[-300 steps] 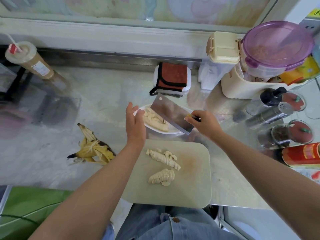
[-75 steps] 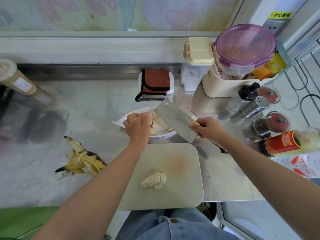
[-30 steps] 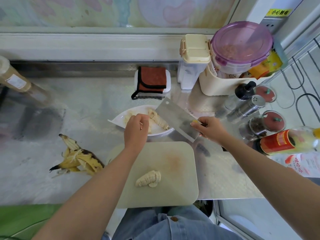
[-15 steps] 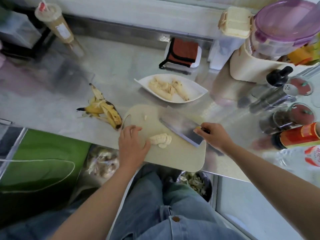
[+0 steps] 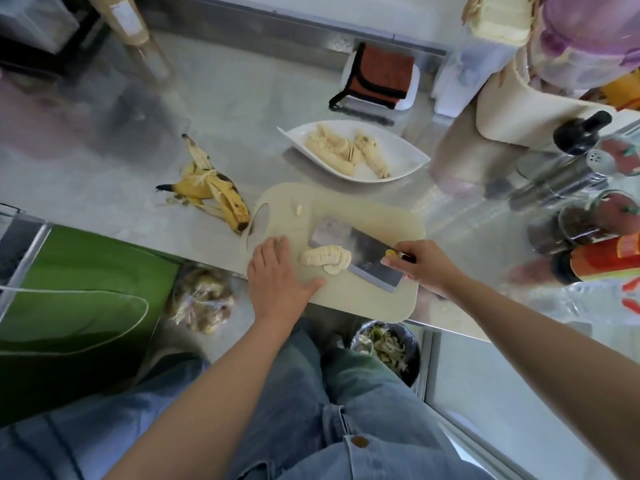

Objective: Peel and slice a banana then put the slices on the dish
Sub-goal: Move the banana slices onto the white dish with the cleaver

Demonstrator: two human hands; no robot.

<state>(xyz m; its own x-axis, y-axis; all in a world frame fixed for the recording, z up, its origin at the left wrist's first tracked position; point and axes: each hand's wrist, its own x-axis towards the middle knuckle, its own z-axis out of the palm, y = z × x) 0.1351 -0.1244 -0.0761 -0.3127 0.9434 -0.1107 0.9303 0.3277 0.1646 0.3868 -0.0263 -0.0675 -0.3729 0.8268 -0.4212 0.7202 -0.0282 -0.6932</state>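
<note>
Head view: since a moment ago the cleaver (image 5: 360, 255), gripped by the right hand (image 5: 420, 264), has slid under the banana slices (image 5: 325, 258) on the cutting board (image 5: 349, 296); left hand (image 5: 277, 277) rests flat, fingers spread, beside them.

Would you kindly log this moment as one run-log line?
right hand: holds cleaver | left hand: flat on cutting board | last banana slices: against blade | dish: has slices

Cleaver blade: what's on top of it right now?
The last banana slices overlap the cleaver blade near edge. Whether the blade is slid beneath them is hidden.
</note>
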